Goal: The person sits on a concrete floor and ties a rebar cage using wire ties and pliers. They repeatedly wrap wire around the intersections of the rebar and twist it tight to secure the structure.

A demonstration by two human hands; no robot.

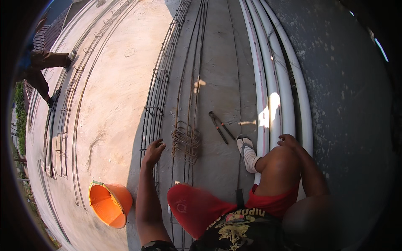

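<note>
My left hand [154, 152] hangs beside and over the long rebar cage [155, 100], its fingers loosely bent and apart, nothing visible in it. Whether it touches the bars I cannot tell. My right hand [288, 141] rests by my raised knee, empty, fingers loosely spread. Between them, a pair of end-cutting pincers [221, 127] with reddish handles lies slightly spread on the concrete. Left of the pincers, a bunch of bent steel stirrups [185, 140] sits around several long loose rebars [193, 71].
Several white plastic pipes [288, 100] run lengthwise beside my sandalled foot [248, 152]. An orange bucket [111, 205] with tie wire [94, 144] beyond it stands at left. Another rebar cage [69, 90] lies farther left, where another person's legs [46, 69] show. A dark wall borders the right.
</note>
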